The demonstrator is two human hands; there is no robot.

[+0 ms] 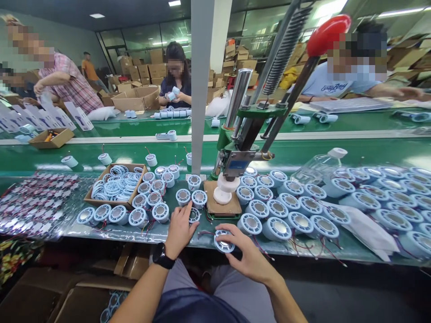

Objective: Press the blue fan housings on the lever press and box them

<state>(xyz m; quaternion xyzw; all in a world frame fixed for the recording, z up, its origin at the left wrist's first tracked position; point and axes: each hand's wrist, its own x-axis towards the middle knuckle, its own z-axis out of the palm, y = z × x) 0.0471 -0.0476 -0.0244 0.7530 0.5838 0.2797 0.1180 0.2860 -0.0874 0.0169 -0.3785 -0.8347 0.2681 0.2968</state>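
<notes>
My right hand (247, 253) holds a light blue round housing (224, 242) with a silvery disc in its top, thumb and fingers curved around its right side, at the table's front edge. My left hand (181, 226), with a dark watch on its wrist, has thumb and index finger about another round housing (194, 216) on the table. Just beyond it stand two more upright housings. Between and beyond my hands is a green hand press (237, 157) with a red-knobbed lever (328, 36). A white round block (222, 195) sits under its ram on a brown pad (210, 204).
Many wired housings (278, 229) stand right of the press, with a clear plastic bottle (318, 166) behind. On the left are a cardboard box of blue rings (116, 186) and flat parts with wires (40, 202). A grey post (201, 89) rises ahead; several people work beyond.
</notes>
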